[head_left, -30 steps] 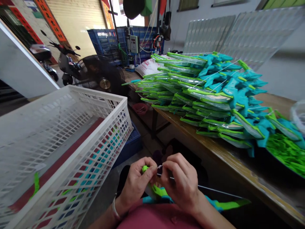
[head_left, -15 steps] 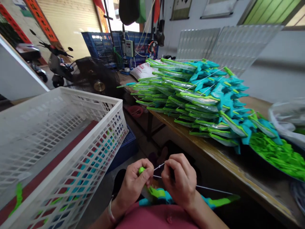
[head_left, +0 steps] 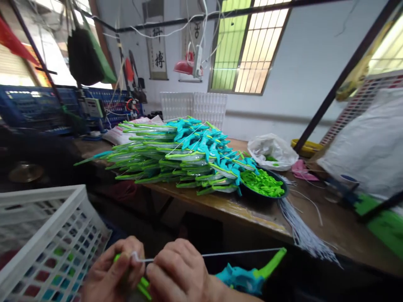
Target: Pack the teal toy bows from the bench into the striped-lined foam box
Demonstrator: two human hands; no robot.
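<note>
A turquoise and green plastic toy bow (head_left: 241, 277) lies low in front of me, partly hidden by my hands. White cord (head_left: 245, 253) runs from its right green tip to my left hand (head_left: 111, 270), where a loop shows at the fingertips. Those fingers are pinched around the bow's other green end and the cord there. Beside them my right hand (head_left: 179, 268) is closed over the stretched cord, its fingertips mostly hidden from view.
A heap of similar toy bows (head_left: 189, 157) covers the wooden table (head_left: 226, 205). Right of it stand a dark bowl of green pieces (head_left: 262, 184), a plastic bag (head_left: 272, 153) and a bundle of white cords (head_left: 302, 233). A white crate (head_left: 69, 235) is at left.
The view has swung right, bringing the cord bundle and window into sight. My hands are closer together, and the loop now sits at my left fingertips.
</note>
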